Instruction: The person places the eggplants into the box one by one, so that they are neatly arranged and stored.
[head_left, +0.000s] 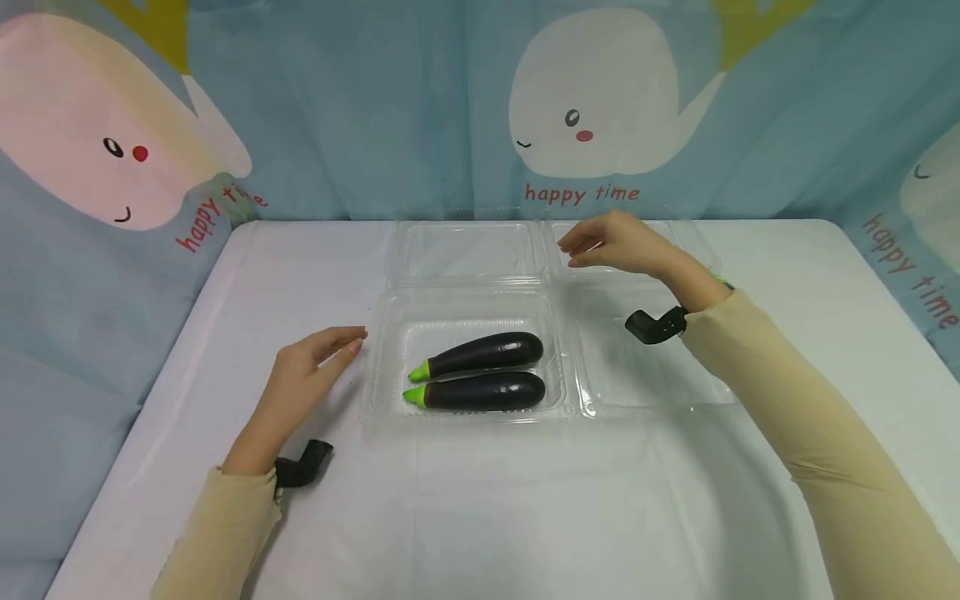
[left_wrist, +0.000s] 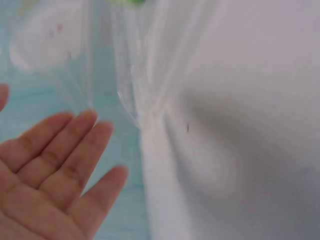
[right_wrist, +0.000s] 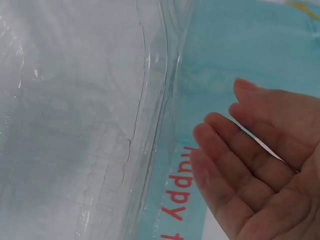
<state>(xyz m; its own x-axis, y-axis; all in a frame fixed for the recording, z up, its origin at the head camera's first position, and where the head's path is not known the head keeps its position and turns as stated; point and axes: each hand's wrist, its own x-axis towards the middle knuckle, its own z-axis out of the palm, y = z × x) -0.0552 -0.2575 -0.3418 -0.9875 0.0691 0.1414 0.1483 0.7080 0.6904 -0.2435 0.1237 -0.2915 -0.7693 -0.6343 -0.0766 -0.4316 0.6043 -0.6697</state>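
Two dark purple eggplants, an upper one (head_left: 487,352) and a lower one (head_left: 487,392), lie side by side in a clear plastic clamshell container (head_left: 386,358), green stem ends to the left. Its lid (head_left: 465,250) is folded back behind it. To the left of the container's rim is my left hand (head_left: 311,371), fingers extended and holding nothing. My right hand (head_left: 618,242) hovers over the back of a second clear container (head_left: 637,383), its fingers loosely bent around nothing. In the right wrist view, clear plastic (right_wrist: 100,110) lies beside the right hand (right_wrist: 265,165).
A white cloth (head_left: 480,517) covers the table. Behind it hangs a blue curtain (head_left: 390,108) with whale prints. The second container stands right of the first, its lid also folded back. Something small and green (head_left: 723,283) shows by the right wrist, mostly hidden.
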